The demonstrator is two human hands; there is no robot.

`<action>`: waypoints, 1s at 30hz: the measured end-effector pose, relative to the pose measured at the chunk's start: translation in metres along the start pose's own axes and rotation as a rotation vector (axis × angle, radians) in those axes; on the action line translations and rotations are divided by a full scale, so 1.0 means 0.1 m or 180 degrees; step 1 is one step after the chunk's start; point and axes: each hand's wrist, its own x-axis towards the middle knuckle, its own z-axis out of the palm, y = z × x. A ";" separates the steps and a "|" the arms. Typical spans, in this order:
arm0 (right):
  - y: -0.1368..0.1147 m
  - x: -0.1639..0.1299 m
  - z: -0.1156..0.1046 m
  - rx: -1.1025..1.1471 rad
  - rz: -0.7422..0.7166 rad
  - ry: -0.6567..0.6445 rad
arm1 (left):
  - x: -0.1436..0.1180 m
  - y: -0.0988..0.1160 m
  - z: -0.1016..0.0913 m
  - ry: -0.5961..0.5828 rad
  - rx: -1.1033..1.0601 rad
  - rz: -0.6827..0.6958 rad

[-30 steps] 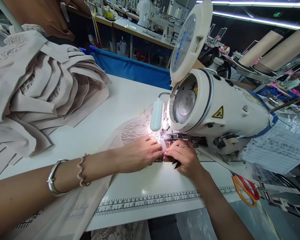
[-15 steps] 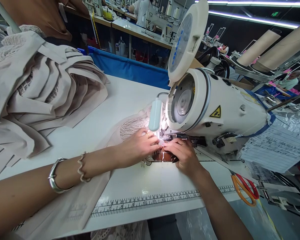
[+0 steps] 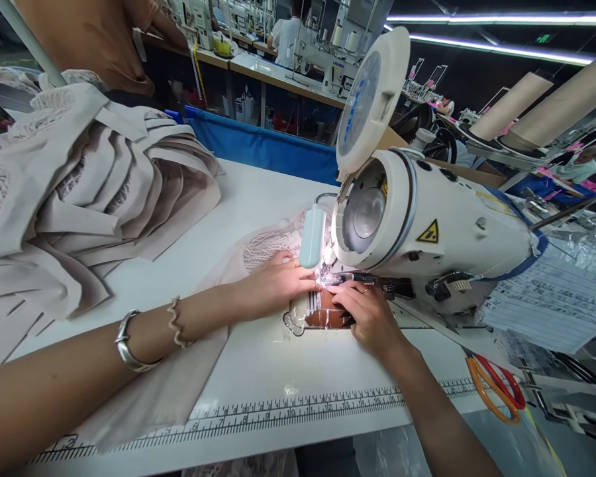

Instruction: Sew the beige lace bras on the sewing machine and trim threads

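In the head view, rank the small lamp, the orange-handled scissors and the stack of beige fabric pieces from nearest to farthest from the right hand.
1. The small lamp, just above the right hand, at the sewing machine's head.
2. The orange-handled scissors, off to the right at the table's edge.
3. The stack of beige fabric pieces, far left across the table.

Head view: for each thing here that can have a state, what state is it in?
Left hand: flat on the fabric piece at the needle.
Right hand: fingertips pressed down beside the needle.
Sewing machine: round end cover swung open.
Work lamp: lit.
Fabric stack: piled, untouched.
Scissors: lying on the table, blades hidden.
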 end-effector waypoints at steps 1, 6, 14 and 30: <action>0.00 0.00 0.00 -0.0017 0.0013 -0.0003 | 0.00 -0.02 -0.01 -0.0020 0.0013 -0.0023; 0.00 -0.01 0.01 -0.0028 0.0032 -0.0015 | 0.01 -0.05 -0.06 0.0037 0.0007 -0.0081; 0.01 0.00 0.01 0.0072 0.0001 -0.0016 | 0.02 -0.08 -0.07 0.0057 -0.0188 -0.0189; -0.19 -0.07 -0.29 0.0432 0.0249 -0.0590 | -0.60 -0.38 -0.49 -0.0242 0.0620 -0.2043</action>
